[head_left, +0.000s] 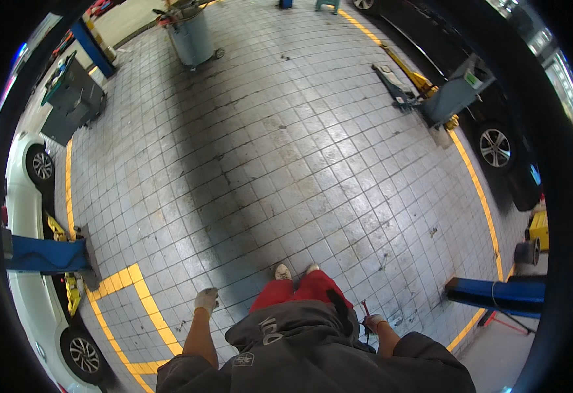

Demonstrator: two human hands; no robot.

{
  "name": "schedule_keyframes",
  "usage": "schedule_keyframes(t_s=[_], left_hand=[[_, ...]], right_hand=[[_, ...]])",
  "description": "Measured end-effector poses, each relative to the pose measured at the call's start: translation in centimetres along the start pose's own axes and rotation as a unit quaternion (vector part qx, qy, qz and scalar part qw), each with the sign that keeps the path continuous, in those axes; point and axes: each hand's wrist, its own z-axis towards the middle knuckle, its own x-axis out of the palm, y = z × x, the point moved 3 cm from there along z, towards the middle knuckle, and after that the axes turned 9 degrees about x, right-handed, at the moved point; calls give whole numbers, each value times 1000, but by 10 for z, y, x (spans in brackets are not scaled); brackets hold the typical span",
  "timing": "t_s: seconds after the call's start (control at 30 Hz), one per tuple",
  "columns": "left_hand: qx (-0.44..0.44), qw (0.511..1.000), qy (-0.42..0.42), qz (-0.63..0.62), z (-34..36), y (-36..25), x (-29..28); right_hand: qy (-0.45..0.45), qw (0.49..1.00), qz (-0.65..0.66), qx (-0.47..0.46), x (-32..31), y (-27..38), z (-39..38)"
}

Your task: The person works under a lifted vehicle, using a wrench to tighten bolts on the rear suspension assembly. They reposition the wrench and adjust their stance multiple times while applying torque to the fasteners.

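Your right hand (373, 323) is at near right, just beside your dark jacket (313, 334), fingers clamped on a slim red tool (365, 306). Its thin end pokes up out of the fist toward the far side; the rest is covered by your hand, so exact type = can't tell, too small. There's a dark bit just below the fist, unclear if it's part of the tool. Handling, my guess: light, stiff, prob. metal and/or hard plastic, not fragile; could turn slippery w/ oil on it, tho none is visible at this res. Best hold is prob. the covered part, full wrap w/ thumb along the side, b/c the thin end gives little to grip. Your left hand (206, 299), in a lt. gray glove, hangs at near left, well apart from the tool, no obj. visible in it; fingers look bent, but can't tell if tips are apart or together. Nothing touches that hand as far as I can see. Around you: tiled floor (280, 170) underfoot, white car (34, 327) at left, dark car (424, 39) at far right, blue lift arm (483, 293) at near right, gray wheeled bin (193, 40) at far left.
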Motion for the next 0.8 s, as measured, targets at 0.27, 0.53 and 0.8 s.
schedule_keyframes(t_s=[0.27,0.53,0.8], left_hand=[[95,978,111,151,101,-153,-11],[-101,977,-38,-184,229,-254,-134],[-102,942,-156,-279,362,-378,-235]], right_hand=[[16,966,157,-204,-105,346,-56],[59,963,150,-214,-267,762,-190],[98,931,147,-319,-366,1084,-301]])
